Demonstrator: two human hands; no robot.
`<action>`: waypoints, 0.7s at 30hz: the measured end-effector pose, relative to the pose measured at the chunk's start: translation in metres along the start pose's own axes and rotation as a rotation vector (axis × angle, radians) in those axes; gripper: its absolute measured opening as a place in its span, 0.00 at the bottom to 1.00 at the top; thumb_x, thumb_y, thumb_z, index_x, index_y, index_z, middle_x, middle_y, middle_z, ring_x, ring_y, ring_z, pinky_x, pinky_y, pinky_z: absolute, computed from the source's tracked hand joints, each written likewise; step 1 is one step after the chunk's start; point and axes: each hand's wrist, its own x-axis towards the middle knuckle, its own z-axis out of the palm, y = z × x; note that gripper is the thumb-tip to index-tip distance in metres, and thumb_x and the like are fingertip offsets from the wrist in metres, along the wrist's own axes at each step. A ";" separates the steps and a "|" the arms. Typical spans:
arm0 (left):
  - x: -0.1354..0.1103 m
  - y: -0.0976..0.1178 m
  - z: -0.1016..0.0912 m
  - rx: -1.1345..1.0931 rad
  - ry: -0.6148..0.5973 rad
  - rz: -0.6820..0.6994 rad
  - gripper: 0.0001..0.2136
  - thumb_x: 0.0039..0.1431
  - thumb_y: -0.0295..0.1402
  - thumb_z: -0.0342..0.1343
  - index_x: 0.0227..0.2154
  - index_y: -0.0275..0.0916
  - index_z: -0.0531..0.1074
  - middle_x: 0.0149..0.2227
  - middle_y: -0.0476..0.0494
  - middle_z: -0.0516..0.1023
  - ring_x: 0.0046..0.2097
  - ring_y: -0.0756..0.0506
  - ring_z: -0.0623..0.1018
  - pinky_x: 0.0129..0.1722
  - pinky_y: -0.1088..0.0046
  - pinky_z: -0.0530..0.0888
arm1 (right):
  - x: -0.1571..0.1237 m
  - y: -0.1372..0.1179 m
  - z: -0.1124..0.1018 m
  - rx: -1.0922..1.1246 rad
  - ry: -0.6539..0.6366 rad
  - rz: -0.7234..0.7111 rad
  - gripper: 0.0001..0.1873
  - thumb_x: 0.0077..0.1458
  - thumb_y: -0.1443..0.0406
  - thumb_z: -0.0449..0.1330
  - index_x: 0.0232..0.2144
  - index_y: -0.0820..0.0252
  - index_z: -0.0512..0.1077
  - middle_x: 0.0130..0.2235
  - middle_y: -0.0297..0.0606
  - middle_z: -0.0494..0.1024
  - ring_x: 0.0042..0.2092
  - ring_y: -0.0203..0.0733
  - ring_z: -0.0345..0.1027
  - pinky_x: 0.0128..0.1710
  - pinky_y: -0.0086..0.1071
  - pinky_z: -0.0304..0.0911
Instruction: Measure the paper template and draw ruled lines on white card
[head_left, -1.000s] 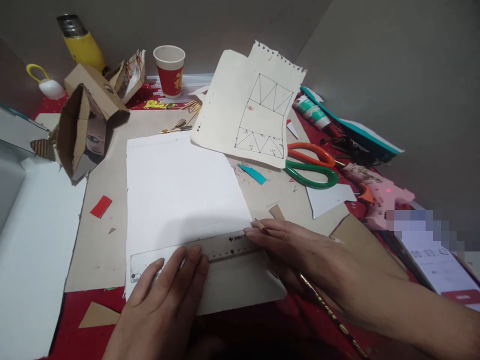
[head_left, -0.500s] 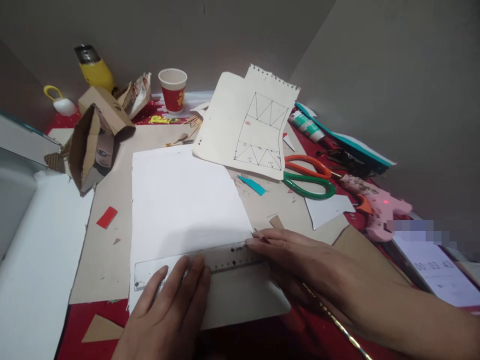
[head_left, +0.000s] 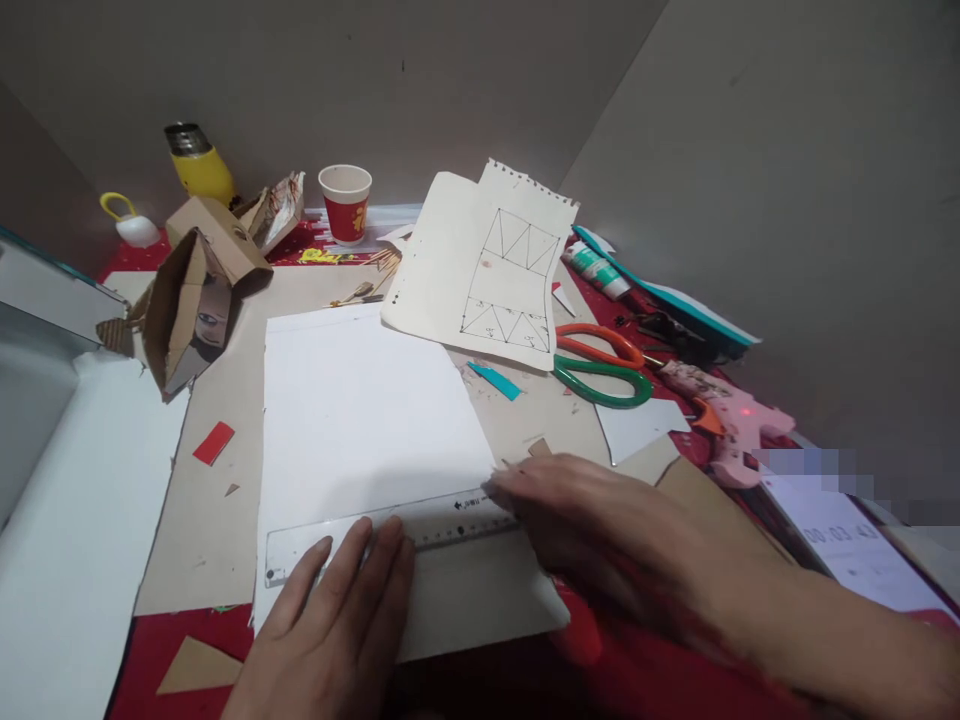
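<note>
A clear ruler [head_left: 442,530] lies across the lower part of a white sheet [head_left: 360,410]. My left hand [head_left: 337,610] presses down on the ruler's left half, fingers stretched out flat. At the ruler's right end, near the sheet's right edge, is my right hand [head_left: 600,510], smeared by motion. Its fingers are pinched together around a thin pencil, whose shaft showed half a second ago and is mostly hidden now. A spiral-torn page with a drawn pattern of triangles [head_left: 517,270] lies beyond the sheet, partly over it.
Scissors with orange and green handles [head_left: 604,385], a pink glue gun [head_left: 739,415] and a phone showing a timer [head_left: 840,550] are on the right. Behind stand a paper cup [head_left: 346,215] and a yellow bottle [head_left: 202,175]. Folded cardboard [head_left: 176,320] is at left.
My right hand has shifted slightly and blurred, and the pencil's gold shaft no longer shows clearly. My left hand stays on the ruler. The whole view has tilted a little.
</note>
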 end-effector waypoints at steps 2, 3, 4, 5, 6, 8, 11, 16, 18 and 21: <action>0.001 0.000 0.000 -0.022 -0.013 0.003 0.34 0.61 0.56 0.50 0.61 0.35 0.66 0.64 0.44 0.68 0.62 0.38 0.67 0.55 0.61 0.64 | 0.006 -0.001 -0.004 0.075 0.027 0.035 0.18 0.66 0.63 0.53 0.56 0.50 0.70 0.48 0.41 0.79 0.49 0.45 0.75 0.45 0.35 0.73; 0.001 0.001 -0.001 -0.030 -0.021 -0.001 0.35 0.60 0.56 0.51 0.61 0.35 0.65 0.64 0.43 0.68 0.62 0.37 0.67 0.55 0.61 0.64 | 0.011 -0.003 -0.006 0.122 0.048 0.072 0.17 0.67 0.63 0.52 0.54 0.51 0.72 0.46 0.41 0.80 0.46 0.44 0.76 0.42 0.33 0.73; 0.001 0.001 -0.001 -0.036 -0.029 -0.005 0.35 0.59 0.55 0.53 0.62 0.35 0.65 0.65 0.43 0.67 0.62 0.37 0.67 0.55 0.61 0.64 | 0.017 -0.005 -0.007 0.175 0.073 0.125 0.15 0.67 0.62 0.51 0.50 0.51 0.75 0.44 0.41 0.80 0.43 0.43 0.76 0.40 0.32 0.72; 0.001 0.001 -0.002 -0.043 -0.032 -0.008 0.35 0.59 0.55 0.54 0.62 0.35 0.65 0.65 0.43 0.67 0.62 0.37 0.67 0.55 0.60 0.64 | 0.023 -0.009 -0.007 0.236 0.085 0.182 0.14 0.67 0.62 0.51 0.46 0.52 0.76 0.41 0.40 0.80 0.41 0.42 0.76 0.38 0.31 0.72; 0.001 0.001 -0.003 -0.049 -0.034 -0.012 0.35 0.58 0.54 0.54 0.62 0.35 0.65 0.65 0.43 0.67 0.62 0.37 0.67 0.55 0.61 0.64 | 0.029 -0.012 -0.004 0.308 0.090 0.226 0.13 0.67 0.62 0.52 0.43 0.54 0.77 0.38 0.39 0.81 0.39 0.41 0.76 0.36 0.30 0.71; 0.001 0.001 -0.005 -0.062 -0.047 -0.020 0.35 0.57 0.54 0.55 0.62 0.35 0.65 0.65 0.44 0.67 0.62 0.38 0.67 0.54 0.62 0.64 | 0.042 -0.016 0.004 0.457 0.060 0.295 0.10 0.65 0.64 0.54 0.37 0.57 0.76 0.33 0.37 0.80 0.33 0.38 0.74 0.31 0.27 0.69; 0.000 0.001 -0.006 -0.080 -0.059 -0.027 0.35 0.57 0.53 0.56 0.62 0.36 0.65 0.66 0.44 0.66 0.61 0.39 0.67 0.53 0.62 0.64 | 0.057 -0.017 0.023 0.580 -0.002 0.280 0.08 0.61 0.67 0.56 0.32 0.61 0.74 0.28 0.35 0.77 0.29 0.34 0.69 0.28 0.26 0.65; 0.000 0.000 -0.004 -0.083 -0.043 -0.021 0.32 0.58 0.52 0.54 0.60 0.36 0.68 0.65 0.43 0.67 0.61 0.38 0.67 0.52 0.61 0.63 | 0.069 -0.011 0.042 0.613 -0.036 0.247 0.07 0.58 0.69 0.55 0.31 0.64 0.74 0.25 0.32 0.72 0.25 0.31 0.60 0.24 0.25 0.59; 0.001 0.000 -0.004 -0.085 -0.034 -0.022 0.31 0.58 0.53 0.53 0.59 0.37 0.68 0.65 0.43 0.67 0.61 0.38 0.67 0.52 0.61 0.63 | 0.071 -0.010 0.043 0.612 -0.044 0.234 0.07 0.58 0.70 0.55 0.31 0.64 0.74 0.24 0.31 0.71 0.26 0.30 0.60 0.24 0.24 0.58; 0.001 0.000 -0.004 -0.085 -0.039 -0.026 0.31 0.59 0.52 0.52 0.59 0.36 0.68 0.65 0.42 0.67 0.61 0.38 0.67 0.52 0.61 0.63 | 0.071 -0.010 0.042 0.615 -0.051 0.217 0.07 0.58 0.70 0.55 0.31 0.64 0.74 0.24 0.30 0.69 0.25 0.30 0.58 0.24 0.24 0.57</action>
